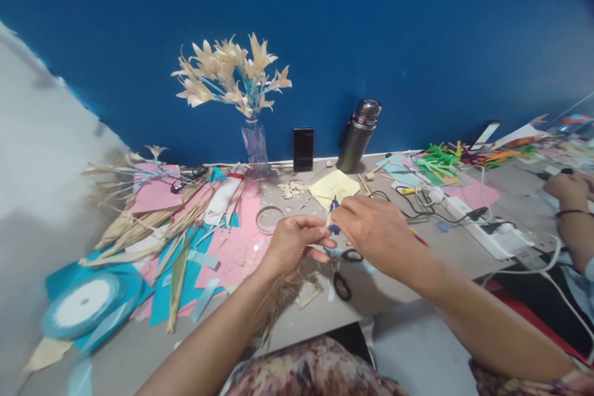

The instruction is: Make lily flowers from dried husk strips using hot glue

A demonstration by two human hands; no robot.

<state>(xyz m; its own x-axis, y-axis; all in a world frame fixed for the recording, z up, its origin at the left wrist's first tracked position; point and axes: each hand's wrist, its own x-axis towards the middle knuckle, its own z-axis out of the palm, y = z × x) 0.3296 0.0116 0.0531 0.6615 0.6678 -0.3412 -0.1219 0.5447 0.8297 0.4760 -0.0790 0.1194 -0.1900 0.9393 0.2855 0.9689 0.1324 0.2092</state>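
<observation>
My left hand [301, 240] is closed in a pinch at the table's front middle, its thumb and index fingertips meeting on something small and pale. My right hand [371, 229] is curled beside it, knuckles up, its fingers against a dark-blue tool [334, 229] whose kind is mostly hidden. The two hands almost touch. Under them lie scissors [342, 286] with black handles. Behind the fingers is a yellow paper sheet [333, 187]. A roll of tape [270, 220] lies left of my left hand.
Pale handmade flowers [232, 68] stand in a clear bottle [255, 145] beside a phone [303, 150] and a flask [357, 139]. Ribbon [86, 302], dried husks [139, 229] and coloured paper cover the left. Right are pipe cleaners [440, 159], a power strip [482, 226] and another person's hand [566, 189].
</observation>
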